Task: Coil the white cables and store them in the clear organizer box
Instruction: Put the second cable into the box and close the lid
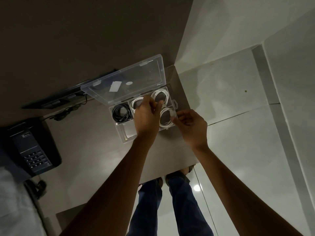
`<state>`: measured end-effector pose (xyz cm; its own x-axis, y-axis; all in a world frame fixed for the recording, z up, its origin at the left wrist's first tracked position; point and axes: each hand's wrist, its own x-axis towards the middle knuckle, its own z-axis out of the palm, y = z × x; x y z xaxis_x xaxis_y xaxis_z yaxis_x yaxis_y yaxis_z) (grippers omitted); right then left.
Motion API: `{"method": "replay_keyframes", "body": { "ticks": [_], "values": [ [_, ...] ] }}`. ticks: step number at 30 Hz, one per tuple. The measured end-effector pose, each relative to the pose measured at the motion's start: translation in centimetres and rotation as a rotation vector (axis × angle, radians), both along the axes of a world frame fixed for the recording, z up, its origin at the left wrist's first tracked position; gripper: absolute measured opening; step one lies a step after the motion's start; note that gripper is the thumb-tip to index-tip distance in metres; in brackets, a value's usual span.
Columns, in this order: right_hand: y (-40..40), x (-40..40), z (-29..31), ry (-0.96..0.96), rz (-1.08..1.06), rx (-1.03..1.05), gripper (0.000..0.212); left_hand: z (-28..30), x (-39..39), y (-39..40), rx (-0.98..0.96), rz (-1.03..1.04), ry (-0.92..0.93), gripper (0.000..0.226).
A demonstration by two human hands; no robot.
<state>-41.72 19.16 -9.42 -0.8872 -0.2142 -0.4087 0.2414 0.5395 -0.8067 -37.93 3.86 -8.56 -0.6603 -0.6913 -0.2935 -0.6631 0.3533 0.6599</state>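
The clear organizer box (125,133) sits near the table's right edge (184,103), lid up. Left hand (146,114) pinches over coiled white cables (160,94); right hand (192,126) pinches a cable end (172,114).

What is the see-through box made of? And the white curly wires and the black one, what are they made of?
The organizer box looks like clear hard plastic: you see through its lid, and its edges shine. The white cables seem to have a smooth rubbery plastic coat, bending in neat loops. The black cable looks similar, slightly glossy.
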Motion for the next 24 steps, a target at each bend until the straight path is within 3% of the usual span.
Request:
{"method": "replay_keyframes", "body": {
  "ticks": [7, 13, 15, 21, 24],
  "values": [
    [0.2, 0.5, 0.6, -0.034, 0.000, -0.011, 0.033, 0.6, 1.2, 0.0, 0.023, -0.004, 0.080, 0.028],
    [0.2, 0.4, 1.0, -0.037, -0.037, 0.002, 0.038, 2.2, 2.1, -0.2, 0.023, 0.146, 0.136, 0.029],
    [0.1, 0.4, 1.0, -0.020, -0.026, 0.013, 0.037, 3.3, 2.5, -0.6, -0.084, 0.178, 0.197, 0.025],
    [0.1, 0.9, 1.0, 0.025, 0.019, 0.080, 0.023, 6.8, 0.8, -5.5, -0.676, 0.071, 0.188, 0.042],
    [0.3, 1.1, 1.1, 0.069, 0.052, 0.100, 0.018, 7.4, 0.8, -7.3, -0.776, -0.093, 0.105, 0.041]
  ]
}}
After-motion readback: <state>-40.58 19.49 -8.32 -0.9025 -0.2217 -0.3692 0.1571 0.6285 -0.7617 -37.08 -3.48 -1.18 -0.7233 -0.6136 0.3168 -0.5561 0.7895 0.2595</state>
